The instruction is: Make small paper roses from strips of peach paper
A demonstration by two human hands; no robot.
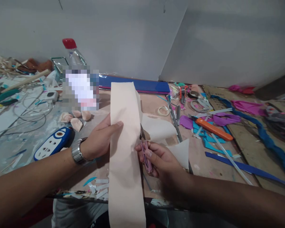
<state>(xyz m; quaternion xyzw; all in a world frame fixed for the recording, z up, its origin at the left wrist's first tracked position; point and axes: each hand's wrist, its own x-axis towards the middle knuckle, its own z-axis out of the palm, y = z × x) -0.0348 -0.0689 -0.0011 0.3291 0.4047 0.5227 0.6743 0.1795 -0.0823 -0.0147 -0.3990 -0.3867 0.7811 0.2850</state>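
Note:
A long, cream-coloured strip of paper or thin cloth [124,152] stands upright before me and hangs past the table's front edge. My left hand [101,136] grips its left side, thumb flat across the face. At the strip's right edge, my right hand [160,158] is closed around small pink-handled scissors [146,160]. Their dark blades point upward against that edge; the tips are partly hidden. Behind the right hand lie cream offcuts [159,128] with curved outlines.
Left of the strip are a blue-and-white power strip [52,144], crumpled cream pieces [76,124] and a red-capped bottle [73,53]. An orange utility knife [213,129], tape rolls [199,104] and coloured scraps [225,118] lie to the right. A blue flat item [152,86] lies along the wall.

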